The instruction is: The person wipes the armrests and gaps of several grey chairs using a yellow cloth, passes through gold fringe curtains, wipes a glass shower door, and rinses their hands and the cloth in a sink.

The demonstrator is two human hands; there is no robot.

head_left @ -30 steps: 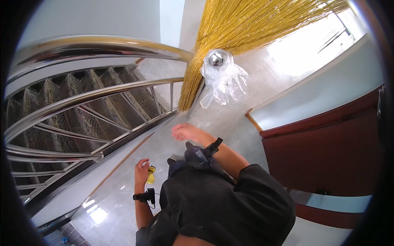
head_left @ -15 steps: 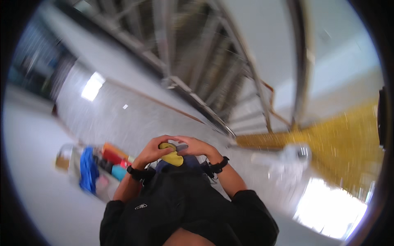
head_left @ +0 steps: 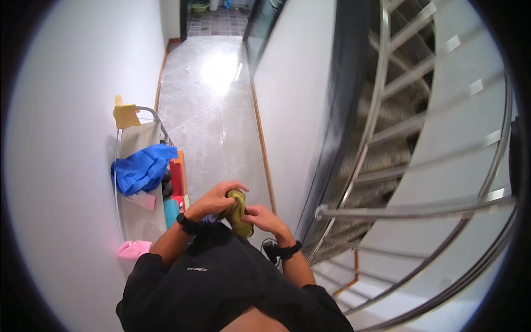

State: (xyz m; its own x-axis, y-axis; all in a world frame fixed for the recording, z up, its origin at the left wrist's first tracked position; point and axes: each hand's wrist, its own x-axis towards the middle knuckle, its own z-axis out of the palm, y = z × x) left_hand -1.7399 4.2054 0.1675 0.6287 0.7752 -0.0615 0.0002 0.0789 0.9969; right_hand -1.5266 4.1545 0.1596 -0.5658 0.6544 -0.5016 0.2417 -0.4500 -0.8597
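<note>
A crumpled olive-yellow cloth [head_left: 239, 216] hangs between my hands in front of my body; whether it is a plain rag or a worn item I cannot tell. My left hand [head_left: 217, 200] grips its upper left side, with the index finger stretched out above it. On the other side, my right hand [head_left: 264, 218] pinches its right edge between thumb and fingers. Black bands circle both wrists. Part of the cloth is hidden behind my left fingers.
Along the left wall stands a metal-framed rack [head_left: 160, 120] with a blue cloth [head_left: 142, 169], a yellow cloth [head_left: 126, 116] and a pink cloth [head_left: 134, 250]. Red and orange items sit beside it. Metal stair railings [head_left: 409, 212] curve round at right. A grey tiled corridor [head_left: 213, 119] leads to a doorway.
My view has turned left from the stairs, so the corridor lies ahead and the rack is nearer. Both hands still hold the cloth, which now hangs lower with the right hand at its edge.
</note>
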